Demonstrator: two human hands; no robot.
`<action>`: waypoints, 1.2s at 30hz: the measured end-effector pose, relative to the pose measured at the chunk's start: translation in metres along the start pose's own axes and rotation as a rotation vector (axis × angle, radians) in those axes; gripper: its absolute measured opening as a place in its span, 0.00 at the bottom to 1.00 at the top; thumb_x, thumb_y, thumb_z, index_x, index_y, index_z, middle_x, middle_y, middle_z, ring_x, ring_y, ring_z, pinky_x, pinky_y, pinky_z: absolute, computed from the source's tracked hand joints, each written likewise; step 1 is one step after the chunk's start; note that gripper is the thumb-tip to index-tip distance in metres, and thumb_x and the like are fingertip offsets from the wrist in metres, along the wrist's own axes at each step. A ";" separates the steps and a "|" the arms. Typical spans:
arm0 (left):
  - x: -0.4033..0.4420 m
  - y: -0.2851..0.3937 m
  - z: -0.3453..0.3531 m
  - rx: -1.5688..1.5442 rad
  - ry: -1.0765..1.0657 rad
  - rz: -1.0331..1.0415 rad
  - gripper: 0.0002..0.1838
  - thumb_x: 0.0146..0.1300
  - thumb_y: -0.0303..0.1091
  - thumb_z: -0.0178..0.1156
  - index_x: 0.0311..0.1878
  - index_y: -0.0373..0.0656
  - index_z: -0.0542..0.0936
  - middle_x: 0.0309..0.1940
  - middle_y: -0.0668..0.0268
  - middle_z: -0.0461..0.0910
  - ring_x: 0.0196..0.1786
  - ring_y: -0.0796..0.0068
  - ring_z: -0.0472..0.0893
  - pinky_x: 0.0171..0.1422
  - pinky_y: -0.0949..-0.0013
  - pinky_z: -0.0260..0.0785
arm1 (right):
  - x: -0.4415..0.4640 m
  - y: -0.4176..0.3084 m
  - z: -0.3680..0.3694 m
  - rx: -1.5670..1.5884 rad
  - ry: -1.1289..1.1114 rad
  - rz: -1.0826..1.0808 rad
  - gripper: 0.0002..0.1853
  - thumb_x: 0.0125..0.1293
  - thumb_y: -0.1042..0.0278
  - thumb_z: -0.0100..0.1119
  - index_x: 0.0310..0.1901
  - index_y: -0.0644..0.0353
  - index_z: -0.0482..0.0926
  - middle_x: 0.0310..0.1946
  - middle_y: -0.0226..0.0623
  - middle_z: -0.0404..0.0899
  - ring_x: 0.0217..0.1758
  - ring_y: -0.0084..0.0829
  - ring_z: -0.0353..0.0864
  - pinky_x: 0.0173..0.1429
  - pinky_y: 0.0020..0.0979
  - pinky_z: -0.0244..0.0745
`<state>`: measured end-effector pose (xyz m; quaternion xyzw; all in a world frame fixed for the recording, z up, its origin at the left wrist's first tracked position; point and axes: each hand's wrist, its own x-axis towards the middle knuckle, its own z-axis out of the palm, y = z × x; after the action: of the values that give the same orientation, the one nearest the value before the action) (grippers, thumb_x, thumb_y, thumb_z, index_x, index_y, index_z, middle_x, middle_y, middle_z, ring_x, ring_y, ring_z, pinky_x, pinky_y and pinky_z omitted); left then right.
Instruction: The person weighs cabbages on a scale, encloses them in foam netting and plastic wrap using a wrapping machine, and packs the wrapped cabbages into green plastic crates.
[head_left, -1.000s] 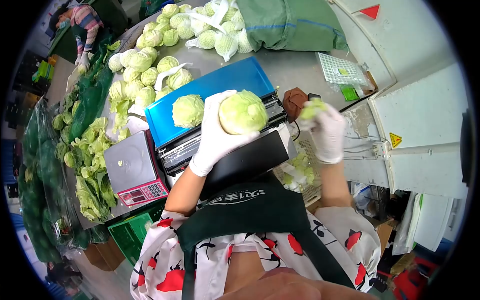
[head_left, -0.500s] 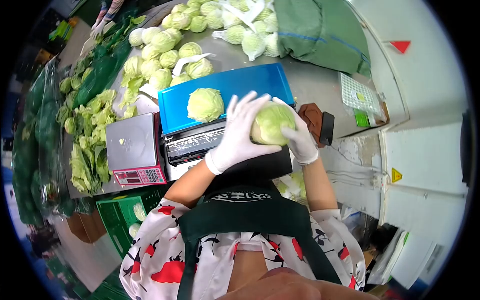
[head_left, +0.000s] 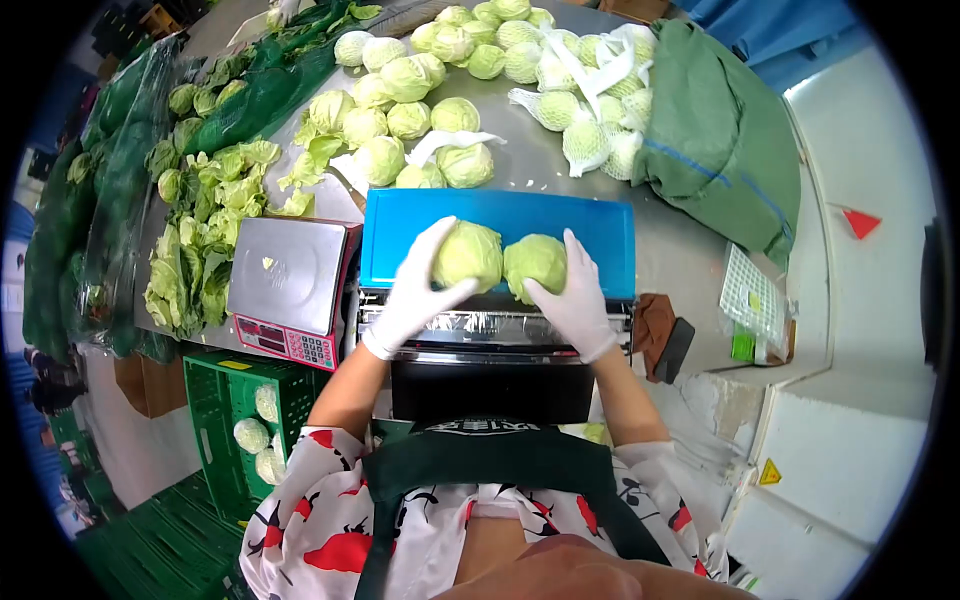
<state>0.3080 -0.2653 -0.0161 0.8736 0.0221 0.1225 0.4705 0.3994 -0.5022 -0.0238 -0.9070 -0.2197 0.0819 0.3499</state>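
left hand (head_left: 411, 295) (white glove), frame center: fingers and thumb cupped around left cabbage (head_left: 468, 257) | right hand (head_left: 578, 312): fingers and thumb clasping right cabbage (head_left: 536, 267), just beside the other | both cabbages over blue tray (head_left: 590, 235) | scale (head_left: 288, 275) left of tray | green crate (head_left: 222, 412), lower left of frame

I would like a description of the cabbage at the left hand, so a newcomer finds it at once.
Find the bright blue tray in front of the person. Over it, the left cabbage is beside the right cabbage. The left hand cups only the left one; the right hand cups its neighbour.
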 end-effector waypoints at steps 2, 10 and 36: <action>0.024 -0.028 -0.012 0.107 0.181 0.016 0.38 0.57 0.41 0.71 0.69 0.39 0.69 0.64 0.49 0.73 0.68 0.50 0.72 0.73 0.55 0.63 | 0.001 0.014 -0.007 0.102 -0.033 0.012 0.47 0.58 0.54 0.72 0.72 0.71 0.59 0.68 0.57 0.65 0.71 0.50 0.64 0.72 0.43 0.65; 0.177 -0.148 0.000 0.868 0.217 0.103 0.32 0.55 0.40 0.69 0.63 0.40 0.75 0.50 0.52 0.82 0.52 0.50 0.81 0.60 0.54 0.72 | 0.026 0.036 -0.018 0.288 0.010 0.039 0.39 0.61 0.60 0.71 0.71 0.62 0.65 0.68 0.47 0.69 0.69 0.41 0.70 0.68 0.39 0.69; -0.042 0.054 -0.014 -0.994 -0.022 -0.131 0.40 0.75 0.39 0.54 0.80 0.38 0.45 0.78 0.56 0.53 0.80 0.64 0.56 0.82 0.60 0.47 | 0.008 -0.113 0.019 0.528 -0.111 -0.521 0.19 0.71 0.67 0.59 0.61 0.66 0.78 0.59 0.42 0.80 0.61 0.34 0.77 0.68 0.30 0.66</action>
<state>0.2601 -0.2902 0.0276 0.5417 0.0106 0.0791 0.8367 0.3623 -0.4122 0.0377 -0.6934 -0.4329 0.0932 0.5684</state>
